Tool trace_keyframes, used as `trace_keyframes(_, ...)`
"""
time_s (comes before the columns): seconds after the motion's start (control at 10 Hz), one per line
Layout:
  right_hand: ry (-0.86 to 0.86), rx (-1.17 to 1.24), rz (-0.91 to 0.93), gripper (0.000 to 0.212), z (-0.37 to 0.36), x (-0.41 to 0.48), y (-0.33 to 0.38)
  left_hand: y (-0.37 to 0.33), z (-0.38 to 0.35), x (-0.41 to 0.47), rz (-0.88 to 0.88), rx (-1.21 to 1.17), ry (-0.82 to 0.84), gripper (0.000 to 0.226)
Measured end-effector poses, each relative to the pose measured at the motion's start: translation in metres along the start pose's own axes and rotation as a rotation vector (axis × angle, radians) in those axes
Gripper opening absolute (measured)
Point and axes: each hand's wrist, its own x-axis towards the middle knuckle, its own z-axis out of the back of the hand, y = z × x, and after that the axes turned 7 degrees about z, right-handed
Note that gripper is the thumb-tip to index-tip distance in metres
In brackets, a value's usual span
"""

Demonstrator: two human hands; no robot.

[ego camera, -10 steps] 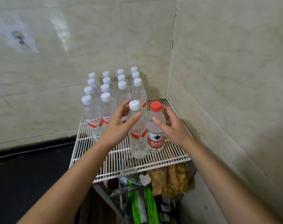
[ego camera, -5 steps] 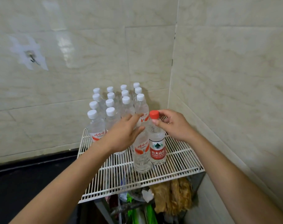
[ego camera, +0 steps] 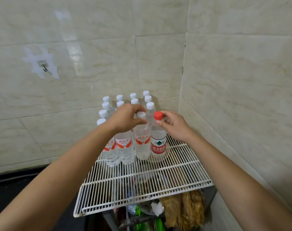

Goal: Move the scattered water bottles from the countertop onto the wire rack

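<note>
A white wire rack (ego camera: 158,179) stands in the tiled corner. Several clear water bottles with white caps (ego camera: 125,144) stand upright in rows on its back half. My left hand (ego camera: 125,119) grips the neck of a white-capped bottle (ego camera: 142,144) in the front row. Right beside it stands a red-capped bottle (ego camera: 158,144) with a red label, and my right hand (ego camera: 173,125) pinches its neck just under the cap. Both bottles rest on the rack and touch the row.
Tiled walls close in behind and on the right (ego camera: 242,97). A dark countertop (ego camera: 11,194) lies at the lower left. Bags and clutter (ego camera: 183,212) sit under the rack. A wall hook (ego camera: 45,68) hangs at the upper left.
Both hands have pushed the two front bottles back against the rows. My grips have shifted up from the bottle bodies to the necks.
</note>
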Motion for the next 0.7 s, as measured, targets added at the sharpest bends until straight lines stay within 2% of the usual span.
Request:
trace_keyframes(0.2,-0.002,0.005,0.000,0.038,-0.011,0.011,-0.002,0.013,-0.010,0.003,0.054,0.054,-0.016,0.038)
trace_keyframes(0.5,0.060,-0.058,-0.043,0.055,-0.016,0.005,0.003,0.021,-0.021,-0.003,0.027,0.295,-0.056,0.059)
trace_keyframes(0.6,0.052,-0.058,-0.050,0.075,-0.012,-0.008,0.000,0.025,-0.029,-0.029,-0.060,0.283,-0.263,0.057)
trace_keyframes(0.7,-0.098,-0.051,-0.060,0.077,0.000,-0.017,0.003,0.025,-0.050,-0.063,-0.148,0.124,-0.476,0.034)
